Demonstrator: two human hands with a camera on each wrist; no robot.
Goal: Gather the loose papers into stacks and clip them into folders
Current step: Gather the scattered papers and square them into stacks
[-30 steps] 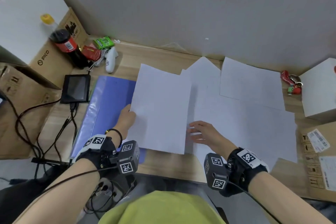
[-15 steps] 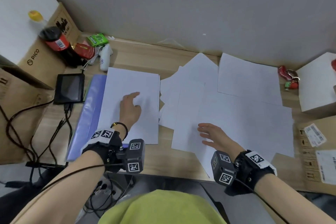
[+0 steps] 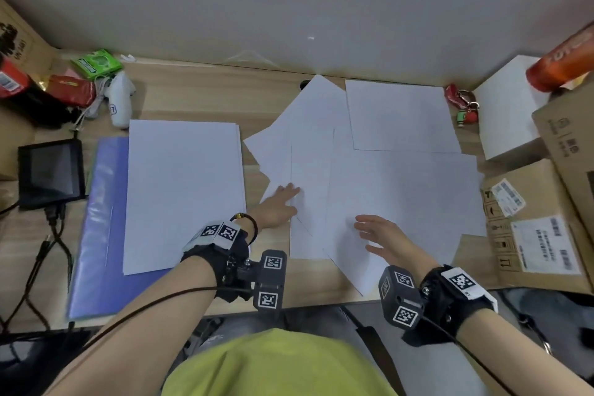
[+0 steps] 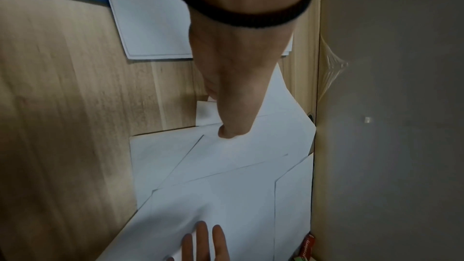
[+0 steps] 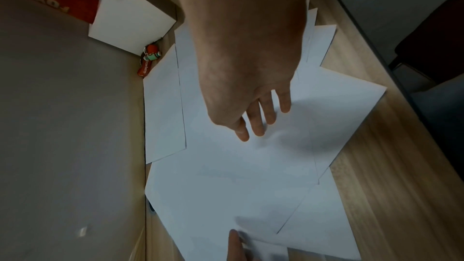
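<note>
A neat stack of white sheets [image 3: 183, 193] lies on a blue folder [image 3: 96, 219] at the desk's left. Several loose white sheets [image 3: 401, 190] overlap across the middle and right. My left hand [image 3: 287, 194] reaches right of the stack, its straight fingers touching the left edge of a loose sheet [image 4: 251, 152]; the left wrist view shows one fingertip [image 4: 231, 134] pressed on the paper. My right hand [image 3: 363, 228] is spread, fingers straight, on or just over the loose pile [image 5: 238, 176]. Neither hand holds anything.
A small black screen [image 3: 51, 170] with cables [image 3: 48, 251] sits left of the folder. A white controller [image 3: 120, 103] and snack packets [image 3: 96, 63] lie at the back left. A red keychain [image 3: 463, 103], a white box [image 3: 508, 112] and cardboard boxes [image 3: 540, 225] crowd the right. A wall runs close behind.
My left hand laid a sheet on the stack over the folder, let go, and moved right to the loose papers. My right hand stayed on the loose pile.
</note>
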